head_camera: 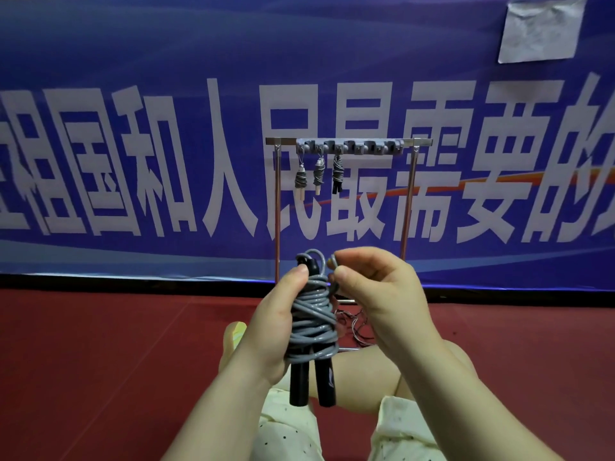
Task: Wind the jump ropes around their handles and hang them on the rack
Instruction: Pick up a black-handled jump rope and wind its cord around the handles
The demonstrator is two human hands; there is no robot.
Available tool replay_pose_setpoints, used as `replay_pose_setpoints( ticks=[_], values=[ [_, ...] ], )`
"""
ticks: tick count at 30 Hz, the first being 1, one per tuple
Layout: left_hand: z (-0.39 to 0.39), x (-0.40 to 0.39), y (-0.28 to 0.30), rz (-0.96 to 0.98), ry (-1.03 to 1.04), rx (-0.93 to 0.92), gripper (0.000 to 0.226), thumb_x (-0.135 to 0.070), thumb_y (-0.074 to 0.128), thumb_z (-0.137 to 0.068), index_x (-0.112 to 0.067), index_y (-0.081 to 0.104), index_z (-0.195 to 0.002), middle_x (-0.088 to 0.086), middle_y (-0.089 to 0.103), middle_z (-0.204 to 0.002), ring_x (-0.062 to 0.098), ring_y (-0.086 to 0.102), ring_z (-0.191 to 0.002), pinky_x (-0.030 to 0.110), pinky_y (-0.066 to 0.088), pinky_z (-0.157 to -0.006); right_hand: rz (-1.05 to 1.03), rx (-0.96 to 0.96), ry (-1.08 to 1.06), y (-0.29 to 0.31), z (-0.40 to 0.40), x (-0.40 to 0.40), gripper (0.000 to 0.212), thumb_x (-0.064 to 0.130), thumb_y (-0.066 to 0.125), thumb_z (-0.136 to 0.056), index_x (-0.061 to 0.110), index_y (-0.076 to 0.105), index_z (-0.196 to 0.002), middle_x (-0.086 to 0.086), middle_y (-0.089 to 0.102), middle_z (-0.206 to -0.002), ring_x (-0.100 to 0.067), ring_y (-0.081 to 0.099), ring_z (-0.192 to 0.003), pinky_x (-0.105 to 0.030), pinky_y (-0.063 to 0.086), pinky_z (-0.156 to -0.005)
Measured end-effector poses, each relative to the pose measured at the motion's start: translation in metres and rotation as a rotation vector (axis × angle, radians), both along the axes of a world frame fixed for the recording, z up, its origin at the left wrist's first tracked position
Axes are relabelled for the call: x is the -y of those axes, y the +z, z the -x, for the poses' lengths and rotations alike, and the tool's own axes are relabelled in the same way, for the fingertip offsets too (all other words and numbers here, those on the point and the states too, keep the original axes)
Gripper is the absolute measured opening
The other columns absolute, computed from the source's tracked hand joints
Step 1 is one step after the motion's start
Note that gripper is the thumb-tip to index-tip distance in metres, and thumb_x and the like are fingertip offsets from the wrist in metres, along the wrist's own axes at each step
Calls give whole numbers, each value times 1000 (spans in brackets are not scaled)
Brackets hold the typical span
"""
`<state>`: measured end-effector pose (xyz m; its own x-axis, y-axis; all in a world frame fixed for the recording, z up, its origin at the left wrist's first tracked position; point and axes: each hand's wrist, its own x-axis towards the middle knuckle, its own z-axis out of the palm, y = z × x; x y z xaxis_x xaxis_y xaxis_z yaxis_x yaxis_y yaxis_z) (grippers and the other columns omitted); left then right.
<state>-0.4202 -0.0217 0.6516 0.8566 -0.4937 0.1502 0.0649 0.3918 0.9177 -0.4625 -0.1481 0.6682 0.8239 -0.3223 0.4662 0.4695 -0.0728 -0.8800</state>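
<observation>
both hands hold one jump rope (311,324): left hand (273,322) fingers grip the wound handles, right hand (376,291) fingers pinch its loop.

Blue banner (133,61) with white characters behind, grey paper (540,29) taped top right, red floor (100,361)

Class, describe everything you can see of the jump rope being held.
The jump rope has two glossy black handles side by side, upright, bottoms pointing down. Grey cord that looks like plastic is wound around them in many uneven turns. The left hand grips the bundle, thumb near the handle tops. The right hand pinches a cord loop at the top.
</observation>
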Motion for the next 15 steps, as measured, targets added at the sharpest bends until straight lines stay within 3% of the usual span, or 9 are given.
replay_pose_setpoints(
  ticks=[4, 7, 12, 15],
  values=[
    [1, -3, 1, -13, -6, 47, 39, -47, 54, -73, -13, 71, -81, 10, 60, -69, 21, 59, -61, 35, 49, -64, 147, -20, -14, 10, 0, 5, 17, 2, 67, -83, 19, 68, -85, 2, 72, -76, -11, 68, -74, -25, 56, -70],
    [1, -4, 2, -20, 14, 100, 48, -48, 53, -73, -7, 66, -96, 11, 63, -73, 23, 61, -66, 37, 52, -67, 205, -49, -4, 14, 0, 6, 13, 3, 67, -83, 15, 67, -87, -2, 72, -78, -12, 69, -73, -23, 56, -67],
    [1, -2, 8, 1, 1, 116, 47, -47, 52, -72, -11, 62, -99, 3, 63, -69, 14, 61, -60, 28, 50, -57, 229, -5, 29, 19, 6, 5, 16, 1, 69, -81, 17, 68, -83, 3, 73, -72, -9, 70, -70, -19, 54, -64],
    [1, -1, 6, -14, 26, 156, 45, -43, 50, -78, -14, 57, -111, 4, 63, -78, 17, 60, -66, 36, 52, -65, 255, -4, 15, 22, 4, 4, 20, 0, 69, -81, 20, 68, -78, 6, 72, -67, -6, 68, -65, -17, 53, -61]
  ],
)
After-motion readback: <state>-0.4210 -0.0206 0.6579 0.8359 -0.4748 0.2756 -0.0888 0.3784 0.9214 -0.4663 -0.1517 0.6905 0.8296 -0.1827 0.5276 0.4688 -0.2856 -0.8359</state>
